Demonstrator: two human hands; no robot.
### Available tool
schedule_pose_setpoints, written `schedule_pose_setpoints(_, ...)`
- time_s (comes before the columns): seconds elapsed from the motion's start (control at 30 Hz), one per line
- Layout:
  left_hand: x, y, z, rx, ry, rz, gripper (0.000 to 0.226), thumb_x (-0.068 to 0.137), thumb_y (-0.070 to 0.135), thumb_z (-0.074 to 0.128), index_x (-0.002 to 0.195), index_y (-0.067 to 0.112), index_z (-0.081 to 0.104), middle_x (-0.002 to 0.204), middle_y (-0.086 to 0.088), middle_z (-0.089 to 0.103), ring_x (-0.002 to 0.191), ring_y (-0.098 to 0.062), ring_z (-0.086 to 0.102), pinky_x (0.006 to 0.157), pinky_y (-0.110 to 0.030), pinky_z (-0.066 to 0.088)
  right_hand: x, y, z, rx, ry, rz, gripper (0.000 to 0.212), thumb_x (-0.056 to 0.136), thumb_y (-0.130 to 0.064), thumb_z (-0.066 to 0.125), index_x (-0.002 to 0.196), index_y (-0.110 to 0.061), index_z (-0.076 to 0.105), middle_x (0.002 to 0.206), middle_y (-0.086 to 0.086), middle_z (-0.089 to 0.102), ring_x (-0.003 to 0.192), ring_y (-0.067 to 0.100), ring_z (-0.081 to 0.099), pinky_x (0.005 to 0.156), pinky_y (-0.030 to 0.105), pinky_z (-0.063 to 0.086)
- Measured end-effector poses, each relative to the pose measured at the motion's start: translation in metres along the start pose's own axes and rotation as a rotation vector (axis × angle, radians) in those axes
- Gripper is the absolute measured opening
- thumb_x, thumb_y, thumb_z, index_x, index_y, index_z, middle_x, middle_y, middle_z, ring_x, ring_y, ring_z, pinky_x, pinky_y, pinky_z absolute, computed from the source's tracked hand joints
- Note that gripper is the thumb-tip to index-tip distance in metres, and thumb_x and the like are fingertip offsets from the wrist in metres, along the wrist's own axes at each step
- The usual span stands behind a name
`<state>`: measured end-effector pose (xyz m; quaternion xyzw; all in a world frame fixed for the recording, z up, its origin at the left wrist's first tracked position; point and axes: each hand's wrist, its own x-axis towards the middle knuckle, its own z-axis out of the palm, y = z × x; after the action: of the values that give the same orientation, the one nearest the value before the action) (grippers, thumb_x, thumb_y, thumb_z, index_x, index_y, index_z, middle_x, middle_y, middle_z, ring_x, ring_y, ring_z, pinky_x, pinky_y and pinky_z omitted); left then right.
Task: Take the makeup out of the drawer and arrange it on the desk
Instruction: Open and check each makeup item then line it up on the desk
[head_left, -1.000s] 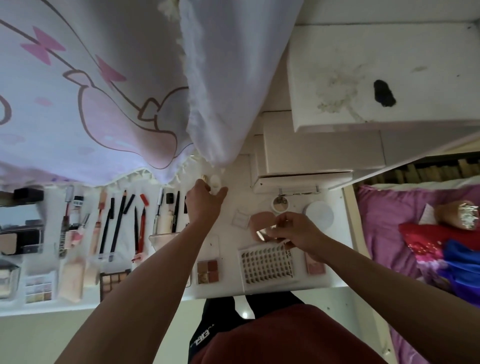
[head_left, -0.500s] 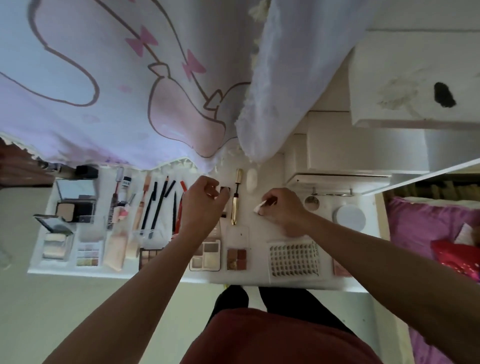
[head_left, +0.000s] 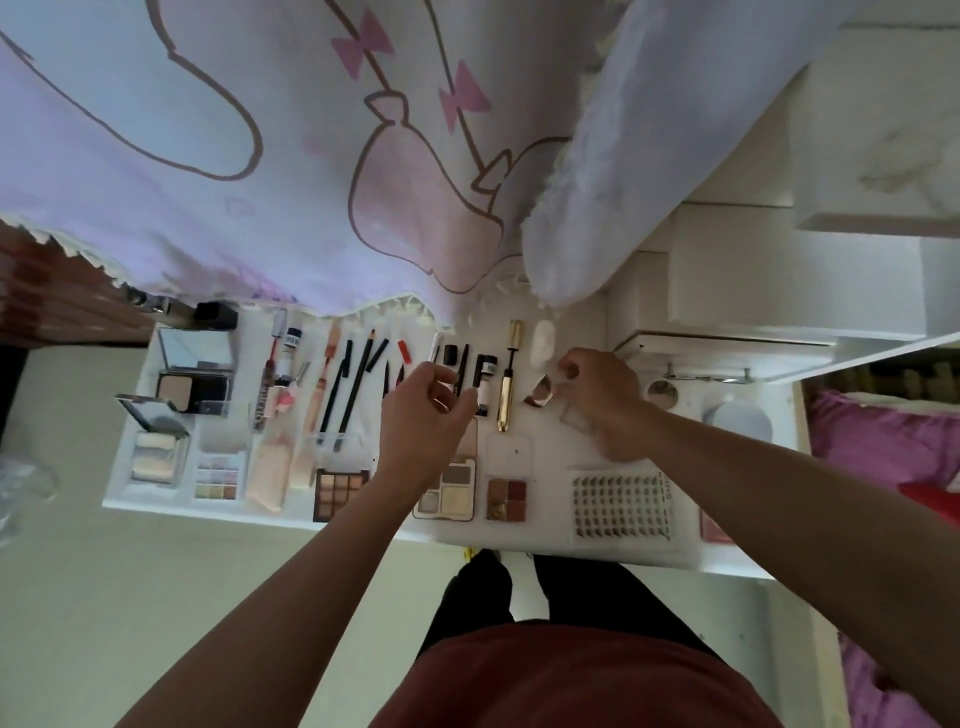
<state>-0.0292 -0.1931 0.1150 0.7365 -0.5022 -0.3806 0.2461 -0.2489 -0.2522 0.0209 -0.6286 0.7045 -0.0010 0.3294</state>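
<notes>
**Head view**

- Worktop (head_left: 545, 530): white, with the makeup laid out in rows across it.
- Left hand (head_left: 426, 415): over the middle of the rows. The grip is narrow, with the fingers curled and the tips at a thin black stick (head_left: 462, 364). Whether they pinch the stick cannot be told.
- Right hand (head_left: 605, 402): just right of the gold tube (head_left: 510, 382). The grip is closed round a small compact (head_left: 540, 397), whose shiny rose half shows below the thumb.
- Gold tube: lies lengthwise, free of both hands, between a black-and-white tube (head_left: 485, 382) and the compact.
- White oval (head_left: 543, 349): at the rear, beside the gold tube's top.
- Pencils (head_left: 353, 387): several dark ones, side by side, left of the left hand.
- Powder cases (head_left: 193, 387): two at the far left, lids up.
- Palettes (head_left: 506, 500): in the front row, one partly under the left wrist.
- Lash tray (head_left: 621, 506): front right, below the right forearm.
- Round jar (head_left: 737, 423): at the right end.
- Curtain (head_left: 311, 156): pale with pink bows, hanging over the rear edge.

**Changes**

- A second ago the left hand was at the rear edge by the white oval. It is now nearer the front, at the black stick.
- Half a second ago the right hand lay low on the worktop with only a pale sliver at its fingertips. Now the compact's rose half is in sight.
</notes>
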Motion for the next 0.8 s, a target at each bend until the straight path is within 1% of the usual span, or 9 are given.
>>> schedule_pose_setpoints(0.1, 0.001, 0.005, 0.004, 0.02, -0.037, 0.017, 0.019, 0.086, 0.029, 0.069, 0.1, 0.02, 0.061, 0.072, 0.007, 0.064, 0.065, -0.006, 0.06, 0.061, -0.018, 0.047, -0.003, 0.011, -0.014, -0.198, -0.014, -0.06, 0.04, 0.086, -0.034, 0.067, 0.123, -0.022, 0.06, 0.117, 0.0, 0.064, 0.103, 0.022, 0.062, 0.079, 0.032, 0.046)
schedule_pose_setpoints(0.17, 0.001, 0.005, 0.008, 0.035, -0.053, 0.024, 0.02, 0.085, 0.03, 0.069, 0.101, 0.02, 0.062, 0.074, 0.006, 0.065, 0.067, -0.008, 0.062, 0.065, -0.025, 0.053, -0.007, 0.012, -0.017, -0.33, -0.105, -0.075, 0.051, 0.083, -0.04, 0.068, 0.128, -0.021, 0.053, 0.12, 0.003, 0.06, 0.104, 0.025, 0.061, 0.076, 0.033, 0.044)
schedule_pose_setpoints(0.23, 0.001, 0.005, 0.01, 0.04, -0.065, 0.026, 0.018, 0.084, 0.03, 0.069, 0.099, 0.021, 0.063, 0.073, 0.006, 0.064, 0.067, -0.011, 0.062, 0.069, -0.031, 0.056, -0.011, 0.011, -0.012, -0.475, -0.16, -0.108, 0.058, 0.079, -0.044, 0.072, 0.127, -0.019, 0.05, 0.117, 0.005, 0.057, 0.102, 0.027, 0.06, 0.071, 0.033, 0.041)
schedule_pose_setpoints(0.37, 0.0, 0.004, 0.012, 0.054, -0.087, 0.027, 0.017, 0.083, 0.028, 0.069, 0.097, 0.02, 0.063, 0.071, 0.004, 0.063, 0.065, -0.01, 0.059, 0.069, -0.031, 0.055, -0.013, 0.006, -0.002, -0.6, -0.126, -0.153, 0.049, 0.082, -0.037, 0.07, 0.122, -0.015, 0.051, 0.114, 0.008, 0.058, 0.105, 0.027, 0.058, 0.074, 0.034, 0.042)
schedule_pose_setpoints(0.5, -0.003, -0.001, 0.012, 0.073, -0.104, 0.02, 0.019, 0.084, 0.027, 0.069, 0.1, 0.018, 0.063, 0.072, 0.004, 0.063, 0.065, -0.008, 0.058, 0.067, -0.025, 0.052, -0.012, 0.007, 0.0, -0.506, -0.131, -0.128, 0.039, 0.083, -0.035, 0.067, 0.114, -0.014, 0.057, 0.111, 0.007, 0.06, 0.103, 0.027, 0.06, 0.075, 0.032, 0.044)
schedule_pose_setpoints(0.6, -0.005, -0.004, 0.01, 0.07, -0.118, 0.022, 0.018, 0.085, 0.026, 0.069, 0.1, 0.018, 0.063, 0.073, 0.003, 0.064, 0.065, -0.008, 0.058, 0.066, -0.022, 0.051, -0.011, 0.01, -0.001, -0.384, -0.132, -0.115, 0.01, 0.087, -0.026, 0.063, 0.092, -0.017, 0.063, 0.095, 0.001, 0.062, 0.095, 0.025, 0.063, 0.067, 0.028, 0.038)
schedule_pose_setpoints(0.63, -0.005, -0.004, 0.008, 0.068, -0.121, 0.022, 0.017, 0.085, 0.026, 0.068, 0.099, 0.018, 0.063, 0.073, 0.002, 0.064, 0.066, -0.008, 0.058, 0.066, -0.021, 0.05, -0.011, 0.011, -0.002, -0.324, -0.127, -0.105, 0.009, 0.089, -0.025, 0.061, 0.082, -0.02, 0.058, 0.087, -0.001, 0.058, 0.092, 0.025, 0.062, 0.065, 0.028, 0.035)
schedule_pose_setpoints(0.7, -0.004, -0.004, 0.005, 0.057, -0.128, 0.021, 0.016, 0.085, 0.026, 0.068, 0.099, 0.019, 0.062, 0.073, 0.0, 0.065, 0.066, -0.01, 0.059, 0.066, -0.021, 0.051, -0.015, 0.012, -0.009, -0.196, -0.097, -0.096, 0.023, 0.092, -0.023, 0.057, 0.072, -0.02, 0.046, 0.079, -0.003, 0.05, 0.084, 0.025, 0.059, 0.065, 0.03, 0.034)
schedule_pose_setpoints(0.8, 0.002, -0.001, -0.001, 0.021, -0.145, 0.035, 0.015, 0.086, 0.025, 0.069, 0.099, 0.02, 0.063, 0.076, -0.003, 0.068, 0.071, -0.017, 0.065, 0.071, -0.026, 0.054, -0.029, 0.002, -0.032, 0.184, -0.066, -0.05, 0.025, 0.094, -0.008, 0.054, 0.071, -0.016, 0.046, 0.076, -0.003, 0.053, 0.076, 0.023, 0.056, 0.062, 0.03, 0.041)
